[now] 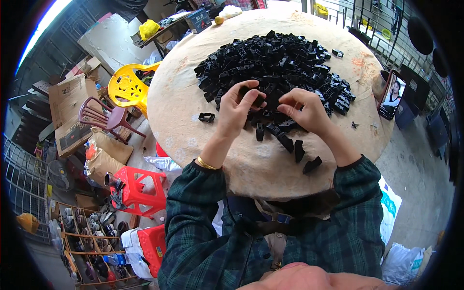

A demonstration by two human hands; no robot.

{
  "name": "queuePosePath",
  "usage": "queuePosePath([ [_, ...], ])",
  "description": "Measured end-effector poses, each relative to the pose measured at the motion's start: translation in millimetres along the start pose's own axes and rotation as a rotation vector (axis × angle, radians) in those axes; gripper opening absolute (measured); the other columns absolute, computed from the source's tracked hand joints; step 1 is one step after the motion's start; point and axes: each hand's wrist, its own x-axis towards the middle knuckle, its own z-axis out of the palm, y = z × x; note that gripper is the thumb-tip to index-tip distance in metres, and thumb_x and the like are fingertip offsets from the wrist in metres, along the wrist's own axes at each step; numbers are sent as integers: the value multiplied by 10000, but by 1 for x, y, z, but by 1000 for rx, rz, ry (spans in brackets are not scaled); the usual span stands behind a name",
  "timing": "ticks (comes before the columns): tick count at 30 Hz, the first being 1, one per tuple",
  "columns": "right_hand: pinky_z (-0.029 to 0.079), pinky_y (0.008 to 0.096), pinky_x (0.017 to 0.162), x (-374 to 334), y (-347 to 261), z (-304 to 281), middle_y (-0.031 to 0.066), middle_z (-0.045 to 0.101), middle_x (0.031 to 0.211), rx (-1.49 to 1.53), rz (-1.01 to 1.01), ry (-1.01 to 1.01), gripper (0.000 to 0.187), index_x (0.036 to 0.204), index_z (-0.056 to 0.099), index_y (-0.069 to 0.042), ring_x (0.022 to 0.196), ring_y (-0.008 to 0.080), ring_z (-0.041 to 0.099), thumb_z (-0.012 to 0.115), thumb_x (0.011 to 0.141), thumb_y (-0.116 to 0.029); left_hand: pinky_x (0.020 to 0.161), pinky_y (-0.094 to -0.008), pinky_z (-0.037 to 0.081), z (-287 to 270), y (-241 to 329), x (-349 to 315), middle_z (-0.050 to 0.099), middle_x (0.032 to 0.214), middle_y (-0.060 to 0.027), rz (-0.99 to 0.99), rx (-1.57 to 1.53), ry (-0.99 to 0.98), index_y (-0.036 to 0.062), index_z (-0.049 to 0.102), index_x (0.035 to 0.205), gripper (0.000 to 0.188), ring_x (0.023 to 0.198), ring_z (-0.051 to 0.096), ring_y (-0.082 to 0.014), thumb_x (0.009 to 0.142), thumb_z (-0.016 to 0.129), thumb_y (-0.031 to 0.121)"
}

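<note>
While both hands work at the near edge of the heap of black plastic parts (275,65), left hand (235,110) has its grip clamped on one black part (252,94) between thumb and fingertips, raised just off the bench (179,96). Right hand (305,110) sits just beside it, fingers curled down into the parts under its grip; can't tell if it's clamped on anything (fingers hide it). Judgement: steady the held part, bring the right grip in square, and keep both low over the heap so a dropped part stays put. Wrists bent inward, forearms in plaid sleeves converge from below. Loose parts (295,147) lie just below the grips, one stray frame-shaped piece (206,117) left of the left grip.
</note>
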Motion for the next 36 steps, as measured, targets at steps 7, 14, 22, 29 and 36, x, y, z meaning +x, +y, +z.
queuePosePath([
  [7,475,348,763,-10,-8,-13,54,606,849,-501,-120,-412,239,872,673,-88,880,243,554,732,648,-145,635,-274,499,6,5,-15,657,807,-76,-104,739,-985,14,606,1040,303,709,620,-130,799,699,171],
  [14,472,352,732,-9,8,-16,78,611,804,-362,-108,-351,202,854,664,-52,815,257,571,711,669,-119,552,-258,477,-2,13,2,645,730,-24,-215,606,-432,19,669,914,131,658,586,-95,835,649,121],
  [22,458,241,607,2,3,-13,77,596,812,9,15,-162,204,940,639,20,675,151,572,574,748,34,807,-417,473,-105,-48,51,626,961,-201,-67,1348,344,42,660,968,306,900,596,-343,776,657,281],
  [29,426,234,557,0,13,-17,63,567,736,-133,-72,-16,209,951,639,18,625,117,520,542,767,34,783,-401,478,-79,-30,32,634,914,-195,258,1434,352,13,678,931,235,892,600,-342,744,681,156],
  [36,471,304,608,2,2,-18,130,616,768,-75,7,-29,171,927,646,15,665,234,599,562,779,-4,896,-371,445,-73,-19,25,534,1065,-203,-222,1407,69,10,647,1041,331,1000,528,-342,710,647,19],
])
